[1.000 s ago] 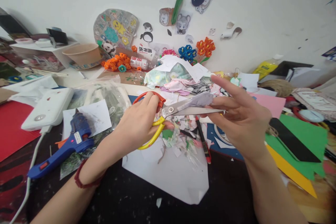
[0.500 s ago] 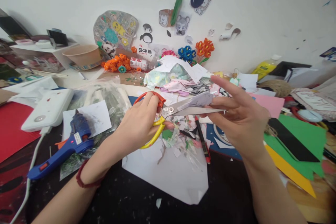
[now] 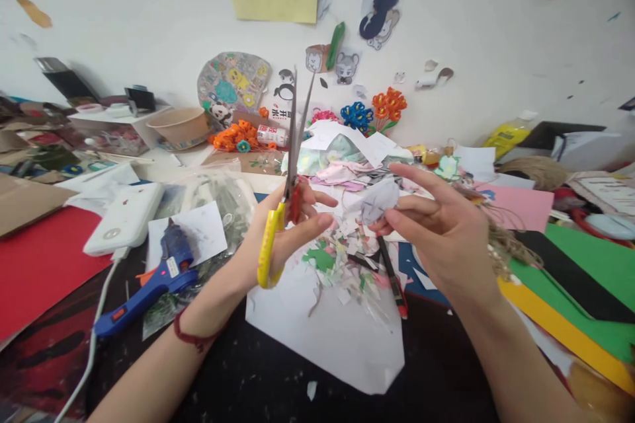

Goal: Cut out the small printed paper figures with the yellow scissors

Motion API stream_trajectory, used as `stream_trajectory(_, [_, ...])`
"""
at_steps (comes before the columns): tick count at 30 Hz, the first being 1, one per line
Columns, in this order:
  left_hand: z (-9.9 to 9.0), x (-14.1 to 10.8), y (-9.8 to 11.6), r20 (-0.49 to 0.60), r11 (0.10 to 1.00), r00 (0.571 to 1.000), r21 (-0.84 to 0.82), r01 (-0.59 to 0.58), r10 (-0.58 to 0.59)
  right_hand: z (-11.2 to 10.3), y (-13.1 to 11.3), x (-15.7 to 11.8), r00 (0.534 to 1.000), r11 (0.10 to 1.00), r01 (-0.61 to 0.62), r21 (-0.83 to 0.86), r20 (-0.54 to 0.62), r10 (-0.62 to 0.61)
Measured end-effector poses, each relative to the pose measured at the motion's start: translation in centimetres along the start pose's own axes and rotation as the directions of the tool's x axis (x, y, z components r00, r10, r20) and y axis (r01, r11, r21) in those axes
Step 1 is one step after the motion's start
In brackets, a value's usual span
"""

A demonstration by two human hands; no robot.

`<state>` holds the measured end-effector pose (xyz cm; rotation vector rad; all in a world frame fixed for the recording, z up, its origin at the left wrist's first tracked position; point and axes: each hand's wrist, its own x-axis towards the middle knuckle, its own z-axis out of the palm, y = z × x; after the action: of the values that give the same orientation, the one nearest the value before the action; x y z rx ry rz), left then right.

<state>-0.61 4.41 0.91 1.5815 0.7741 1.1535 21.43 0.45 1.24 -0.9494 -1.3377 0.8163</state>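
Observation:
Scissors (image 3: 272, 238) with one yellow and one red handle loop hang on my left hand (image 3: 268, 231). Their blades point up and stand slightly apart. The thumb and forefinger of that hand reach out toward the paper. My right hand (image 3: 441, 231) pinches a small greyish-white paper cutout (image 3: 379, 201) between thumb and fingers, its forefinger stretched out above. Dark lines show on the cutout. Below both hands, a heap of paper scraps (image 3: 342, 258) lies on a white sheet (image 3: 327, 337), beside a black pen with a red end (image 3: 391, 277).
A blue glue gun (image 3: 149, 297) and a white power bank with a cable (image 3: 124, 218) lie at left. A pile of cut paper (image 3: 342, 152) and beaded flowers (image 3: 356, 117) stand by the wall. At right are a black phone-like slab (image 3: 575, 277) and green paper (image 3: 595, 251).
The scissors have swung from pointing right, with blades at the paper, to pointing up and away from it. The paper cutout stays in my right hand, and the view has tilted upward.

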Motion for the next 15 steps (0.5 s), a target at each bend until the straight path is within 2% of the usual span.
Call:
stream_trajectory(3, [1.1,-0.3,-0.1,0.021,0.980,0.996,-0.178,0.084,-0.082,0.6,-0.1,-0.5,0.998,0.999,-0.045,-0.007,0.049,0.045])
stream_trajectory(6, [1.4,-0.6,0.0,0.012,0.970,0.993,-0.210,0.119,-0.120,0.9,-0.2,-0.6,0.996,0.998,-0.058,-0.028,0.067,0.060])
stream_trajectory(9, [1.3,-0.8,0.1,-0.013,0.984,0.996,-0.158,0.082,-0.085,1.1,-0.2,-0.7,0.998,0.998,-0.036,-0.052,0.058,0.039])
stream_trajectory(12, [1.2,-1.1,0.0,-0.059,0.999,0.998,-0.039,0.021,-0.024,1.1,0.0,-0.7,0.999,0.997,0.009,-0.072,0.039,-0.006])
stream_trajectory(15, [1.3,-1.2,0.0,-0.103,0.999,0.995,0.045,-0.002,0.007,0.8,0.4,-0.5,0.998,0.994,0.061,-0.086,-0.023,-0.063])
